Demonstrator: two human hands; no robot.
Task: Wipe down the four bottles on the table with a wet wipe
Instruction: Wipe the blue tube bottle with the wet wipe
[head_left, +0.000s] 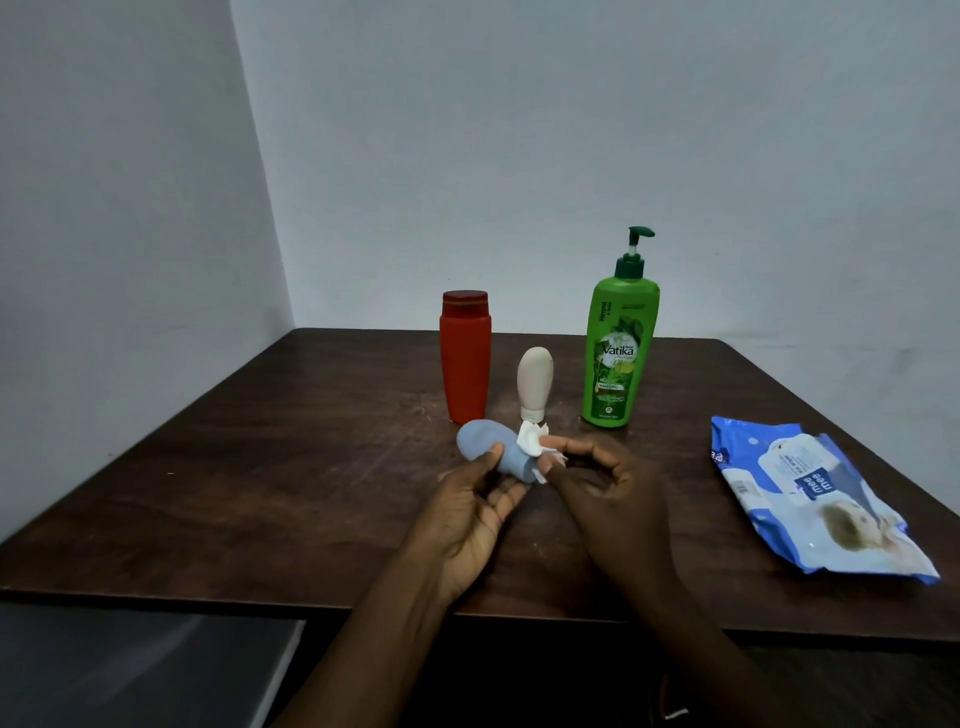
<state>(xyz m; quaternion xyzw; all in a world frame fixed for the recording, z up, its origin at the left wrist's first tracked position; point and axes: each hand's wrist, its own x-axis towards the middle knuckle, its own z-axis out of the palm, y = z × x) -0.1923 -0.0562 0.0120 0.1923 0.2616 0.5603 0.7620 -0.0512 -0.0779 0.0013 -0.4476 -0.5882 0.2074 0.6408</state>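
Left hand (467, 514) fingers curled under small pale-blue plastic bottle (483, 447), thumb on top; right hand (608, 488) fingertips pinch crumpled white wet wipe (531, 440) against its narrow end.

A: Bottle count coming in, and it's four: one red bottle (465, 358), one cream bottle (535, 382), one green pump bottle (621, 353), one blue bottle (485, 449).
B: Four, confirmed! Wipes?
A: One wet wipe (531, 441), one pack of wipes (815, 504).
B: One table (260, 493), and two hands: left hand (467, 519), right hand (608, 488).
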